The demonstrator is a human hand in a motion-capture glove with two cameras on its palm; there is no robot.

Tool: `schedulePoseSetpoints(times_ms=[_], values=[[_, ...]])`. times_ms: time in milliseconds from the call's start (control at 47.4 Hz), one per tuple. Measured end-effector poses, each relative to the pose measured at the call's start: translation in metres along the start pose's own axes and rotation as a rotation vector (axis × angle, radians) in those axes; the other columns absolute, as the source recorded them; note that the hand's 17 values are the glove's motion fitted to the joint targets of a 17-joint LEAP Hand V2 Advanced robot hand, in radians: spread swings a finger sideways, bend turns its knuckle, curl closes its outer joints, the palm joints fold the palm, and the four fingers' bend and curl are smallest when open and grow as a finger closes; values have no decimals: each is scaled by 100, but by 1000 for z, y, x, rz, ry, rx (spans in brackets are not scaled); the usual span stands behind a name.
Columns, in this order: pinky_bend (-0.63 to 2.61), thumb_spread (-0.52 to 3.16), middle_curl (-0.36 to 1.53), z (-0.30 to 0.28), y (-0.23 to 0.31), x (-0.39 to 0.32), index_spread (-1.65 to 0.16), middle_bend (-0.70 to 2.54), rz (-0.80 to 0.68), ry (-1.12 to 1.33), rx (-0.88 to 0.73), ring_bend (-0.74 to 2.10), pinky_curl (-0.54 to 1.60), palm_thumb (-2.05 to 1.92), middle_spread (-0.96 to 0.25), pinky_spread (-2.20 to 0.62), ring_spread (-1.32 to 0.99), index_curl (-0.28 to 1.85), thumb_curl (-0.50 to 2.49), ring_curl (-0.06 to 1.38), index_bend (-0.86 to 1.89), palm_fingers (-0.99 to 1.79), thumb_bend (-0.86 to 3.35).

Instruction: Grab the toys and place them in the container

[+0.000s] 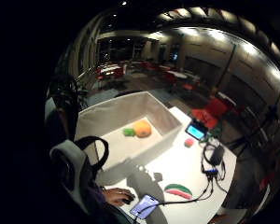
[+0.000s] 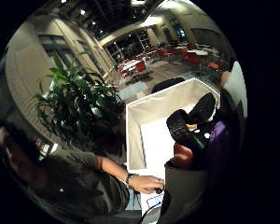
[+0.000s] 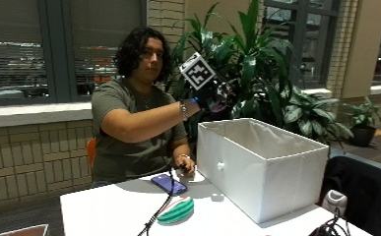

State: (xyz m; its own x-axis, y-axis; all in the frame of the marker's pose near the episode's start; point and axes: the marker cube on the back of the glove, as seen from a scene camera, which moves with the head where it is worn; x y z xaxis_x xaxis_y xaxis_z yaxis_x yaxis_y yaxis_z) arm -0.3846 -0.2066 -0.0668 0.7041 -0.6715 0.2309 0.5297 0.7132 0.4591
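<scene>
— Two toys are lying in the container (image 3: 262,167): an orange toy (image 1: 142,129) and, touching it, a green toy (image 1: 129,132) on the box floor. Which step is going on?

— The drop, I'd judge. Reading from the left in the outside view: the person is sitting behind the white table (image 3: 105,206), the bare left hand (image 3: 185,166) is resting by a phone (image 3: 169,184), and the gloved right hand (image 3: 209,96) is hovering high over the container's near rim.

— Is it carrying anything?

— Its fingers (image 2: 192,122) are curling round a reddish toy (image 2: 182,156) tucked against the palm, as far as the thumb-side view is showing.

— So the next move?

— Probably uncurling over the open box. After that comes reaching for the watermelon slice toy (image 3: 175,210) lying on the table in front of the phone, and for a small pink toy (image 1: 189,142) sitting just beside the container wall.

— And the room?

— Windows and a brick wall are running behind the person. Leafy plants (image 3: 255,64) are standing further right, behind the container.
</scene>
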Motion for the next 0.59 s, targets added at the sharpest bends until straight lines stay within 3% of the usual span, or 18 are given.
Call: schedulePoseSetpoints(times_ms=[105,211,232,295,338,380,464,591], values=[[105,147,90,40,-14,-11,-41,89,-3,48,-23,127,43,55,-39,-43,-36,97,64,60,61,113,26],[108,143,88,70,-10,-1,-40,79,59,73,-164,122,44,36,-39,-44,-34,98,59,57,51,95,14],[108,145,86,73,-7,2,-40,75,66,62,-187,119,44,27,-39,-44,-33,98,54,57,48,88,10],[107,129,81,71,5,18,-39,57,64,53,-208,107,47,-7,-36,-34,-32,95,45,58,34,14,-11],[108,122,78,62,14,43,-39,53,35,108,-196,101,48,-14,-34,-30,-31,92,42,57,30,4,-13],[107,116,76,51,23,64,-41,50,71,87,-156,96,45,-16,-33,-27,-31,86,40,52,25,7,-13],[114,109,72,34,48,103,-42,49,283,1,-17,106,38,-16,-32,-30,-36,71,36,45,4,38,-12],[119,119,80,34,97,200,-40,73,693,86,144,133,40,0,-37,-37,-40,58,33,51,0,72,-1]])
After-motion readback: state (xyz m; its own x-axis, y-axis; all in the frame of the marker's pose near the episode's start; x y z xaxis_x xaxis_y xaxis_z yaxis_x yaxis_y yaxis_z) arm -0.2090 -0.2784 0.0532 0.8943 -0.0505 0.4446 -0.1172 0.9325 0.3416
